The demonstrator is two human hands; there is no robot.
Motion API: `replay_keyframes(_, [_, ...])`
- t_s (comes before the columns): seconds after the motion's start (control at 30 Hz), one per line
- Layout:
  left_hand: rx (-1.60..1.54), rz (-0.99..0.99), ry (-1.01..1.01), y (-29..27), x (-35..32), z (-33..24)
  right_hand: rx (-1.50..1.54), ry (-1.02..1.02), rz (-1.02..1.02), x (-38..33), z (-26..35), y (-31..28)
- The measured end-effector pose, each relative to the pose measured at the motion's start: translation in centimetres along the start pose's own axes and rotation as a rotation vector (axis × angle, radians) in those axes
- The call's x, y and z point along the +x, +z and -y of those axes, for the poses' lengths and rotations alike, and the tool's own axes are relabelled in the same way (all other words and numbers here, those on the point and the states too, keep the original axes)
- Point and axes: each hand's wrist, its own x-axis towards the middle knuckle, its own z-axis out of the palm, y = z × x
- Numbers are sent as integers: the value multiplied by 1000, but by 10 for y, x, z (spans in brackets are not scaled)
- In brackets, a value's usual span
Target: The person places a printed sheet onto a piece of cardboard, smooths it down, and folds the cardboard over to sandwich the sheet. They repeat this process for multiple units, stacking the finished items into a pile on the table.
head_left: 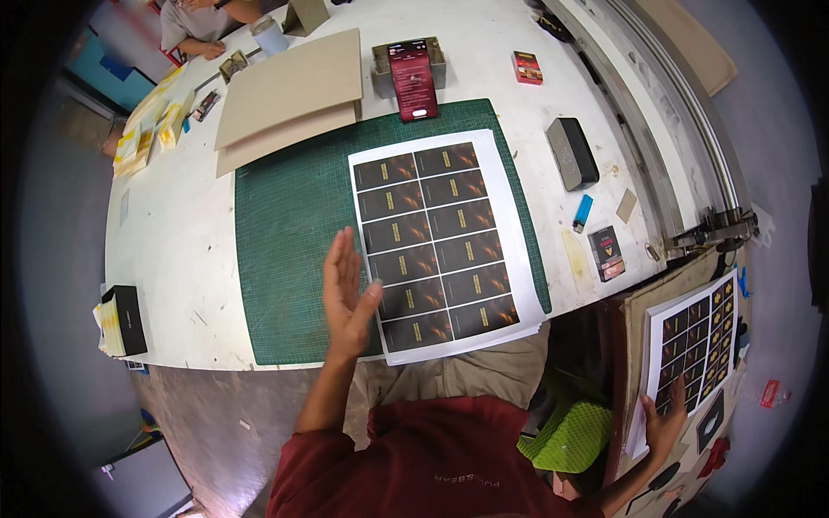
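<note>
A stack of white sheets printed with dark cards in two columns lies on the green cutting mat in front of me. Along its left edge my left hand is held upright, fingers straight and thumb apart, holding nothing. Far to the right, my right hand reaches to a second pile of printed sheets on a lower side surface. Its fingers lie spread over the near edge of that pile, with the thumb apart. Whether it has hold of a sheet is not visible.
Grey-brown boards overlap the mat's far left corner. A phone leans on a metal box behind the mat. A black device, blue lighter and small packs lie right. A long metal machine rail borders the table. Another person sits far left.
</note>
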Motion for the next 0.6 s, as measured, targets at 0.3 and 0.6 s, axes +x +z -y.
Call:
replay_keyframes(0.3, [-61, 36, 42, -4, 0, -7, -33, -134, 24, 0, -26, -24])
replay_keyframes(0.6, [32, 128, 170, 16, 37, -29, -124, 118, -585, -1, -56, -35])
